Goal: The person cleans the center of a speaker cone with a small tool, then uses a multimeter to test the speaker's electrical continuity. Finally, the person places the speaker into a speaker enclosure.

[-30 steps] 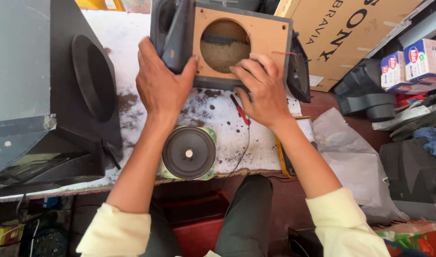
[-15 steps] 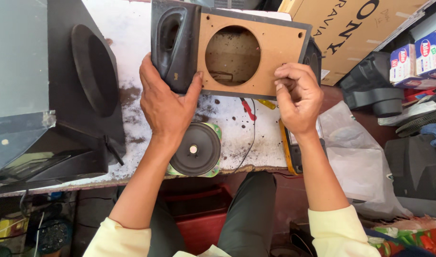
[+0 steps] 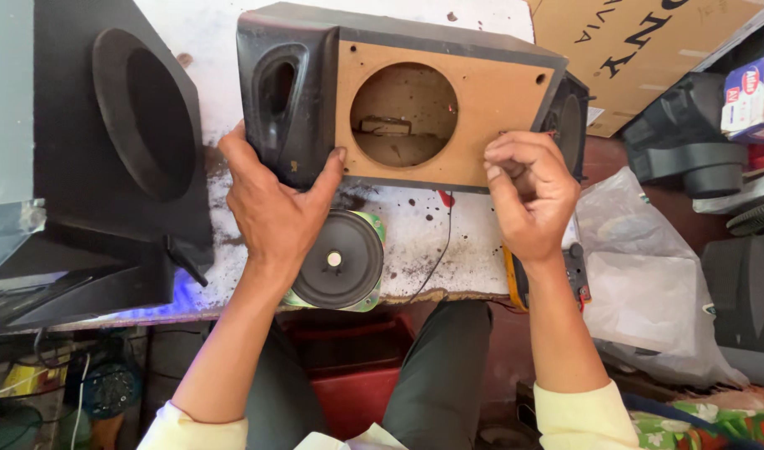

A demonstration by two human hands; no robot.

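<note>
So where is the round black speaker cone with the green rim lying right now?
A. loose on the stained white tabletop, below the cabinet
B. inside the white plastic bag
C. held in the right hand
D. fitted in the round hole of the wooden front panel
A: the round black speaker cone with the green rim lies flat on the stained white tabletop, beside the left hand; the panel's round hole is empty.
</note>
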